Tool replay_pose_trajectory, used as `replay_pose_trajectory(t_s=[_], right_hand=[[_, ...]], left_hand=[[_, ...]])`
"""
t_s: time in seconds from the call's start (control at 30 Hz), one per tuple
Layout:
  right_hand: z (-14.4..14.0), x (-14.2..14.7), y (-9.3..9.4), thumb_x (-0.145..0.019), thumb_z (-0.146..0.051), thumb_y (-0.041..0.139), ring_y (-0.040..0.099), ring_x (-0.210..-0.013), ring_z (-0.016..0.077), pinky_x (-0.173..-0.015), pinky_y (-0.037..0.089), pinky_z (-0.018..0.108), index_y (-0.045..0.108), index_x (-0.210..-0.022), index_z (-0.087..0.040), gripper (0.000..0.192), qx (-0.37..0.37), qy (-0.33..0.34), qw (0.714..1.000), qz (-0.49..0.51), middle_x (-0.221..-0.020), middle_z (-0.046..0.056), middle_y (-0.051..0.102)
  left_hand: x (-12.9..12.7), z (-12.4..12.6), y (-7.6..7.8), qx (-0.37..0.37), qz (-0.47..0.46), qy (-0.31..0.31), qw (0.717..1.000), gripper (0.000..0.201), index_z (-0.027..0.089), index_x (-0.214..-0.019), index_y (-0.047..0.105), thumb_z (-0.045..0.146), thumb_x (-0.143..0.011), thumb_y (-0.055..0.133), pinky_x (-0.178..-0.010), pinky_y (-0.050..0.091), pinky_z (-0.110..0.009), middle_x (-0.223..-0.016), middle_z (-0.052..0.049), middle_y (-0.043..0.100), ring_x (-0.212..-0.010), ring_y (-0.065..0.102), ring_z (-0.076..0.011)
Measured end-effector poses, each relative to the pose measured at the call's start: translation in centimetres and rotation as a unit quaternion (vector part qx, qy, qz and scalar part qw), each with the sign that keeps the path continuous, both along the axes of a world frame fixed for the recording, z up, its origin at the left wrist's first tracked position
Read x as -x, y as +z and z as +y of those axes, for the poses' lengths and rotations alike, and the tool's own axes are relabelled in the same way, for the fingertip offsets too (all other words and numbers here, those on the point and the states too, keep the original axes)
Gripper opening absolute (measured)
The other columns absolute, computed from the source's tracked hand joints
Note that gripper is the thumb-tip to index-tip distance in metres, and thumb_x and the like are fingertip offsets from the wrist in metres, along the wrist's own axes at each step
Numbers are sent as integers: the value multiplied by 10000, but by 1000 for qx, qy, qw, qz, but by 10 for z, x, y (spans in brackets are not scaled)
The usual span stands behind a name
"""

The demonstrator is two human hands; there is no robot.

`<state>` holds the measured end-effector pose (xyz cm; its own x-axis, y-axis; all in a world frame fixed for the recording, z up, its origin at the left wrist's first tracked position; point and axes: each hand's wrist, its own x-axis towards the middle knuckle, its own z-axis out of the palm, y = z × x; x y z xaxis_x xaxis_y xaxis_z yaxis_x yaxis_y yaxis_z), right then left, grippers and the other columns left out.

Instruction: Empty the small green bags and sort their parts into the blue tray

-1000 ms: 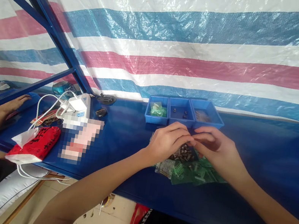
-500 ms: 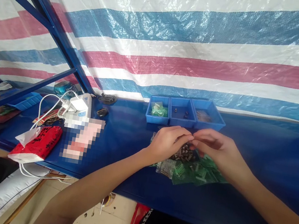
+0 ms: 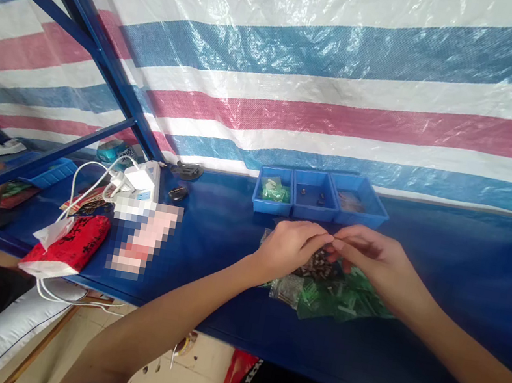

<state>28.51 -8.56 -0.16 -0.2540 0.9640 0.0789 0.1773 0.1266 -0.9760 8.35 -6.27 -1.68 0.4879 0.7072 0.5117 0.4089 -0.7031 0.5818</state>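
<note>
Blue bench (image 3: 446,264): three trays (image 3: 320,197) of small parts, hands (image 3: 332,252) pinched together, contents unclear.

Plastic, woven sheet and painted metal

The tarp (image 3: 335,80) is woven plastic, glossy and crinkled. The trays (image 3: 321,198) are smooth, matt blue plastic. The bags (image 3: 341,297) are thin, shiny green film. The desk (image 3: 460,267) has a smooth blue top with a dull sheen. The frame (image 3: 90,37) looks like painted metal.

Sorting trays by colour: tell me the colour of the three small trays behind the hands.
Blue, all three trays, clearest in the head view.
</note>
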Motion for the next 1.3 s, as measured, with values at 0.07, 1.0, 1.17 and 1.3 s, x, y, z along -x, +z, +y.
replay_pose_trajectory(t_s=[0.07, 1.0, 1.17, 1.3], right_hand=[[0, -1, -1, -842, -583, 743, 690, -698, 228, -578, 542, 322, 705, -942, -220, 378, -15, 1, 1000, -24, -786, 67, 747], [22, -14, -18, -1016, -331, 504, 676, -954, 285, -737, 528, 378, 686, -1074, -209, 227, -369, 45, 847, -379, -1037, 99, 728], [24, -15, -37, -1028, -338, 485, 636, -981, 301, -795, 531, 426, 685, -1087, -191, 255, -361, 85, 832, -412, -1062, 122, 708], [23, -12, -37, -1039, -315, 466, 624, -974, 297, -805, 532, 434, 686, -1062, -177, 261, -357, 87, 832, -416, -1050, 130, 698]], left_hand=[[1, 0, 2, 1, 11, 5, 1000, 321, 163, -993, 720, 350, -1069, 470, -730, 522, -232, -924, -35, 760, -803, 698, -147], [13, 7, 1, -72, 175, 68, 980, 268, 174, -1106, 675, 251, -1042, 426, -641, 473, -258, -1069, -56, 676, -824, 641, -149], [12, 7, -1, -57, 173, 66, 981, 251, 171, -1156, 650, 237, -1036, 439, -673, 507, -273, -1135, -70, 657, -824, 648, -156], [11, 8, -1, -39, 156, 65, 985, 239, 160, -1151, 645, 203, -1028, 445, -734, 530, -284, -1125, -78, 657, -887, 665, -176]])
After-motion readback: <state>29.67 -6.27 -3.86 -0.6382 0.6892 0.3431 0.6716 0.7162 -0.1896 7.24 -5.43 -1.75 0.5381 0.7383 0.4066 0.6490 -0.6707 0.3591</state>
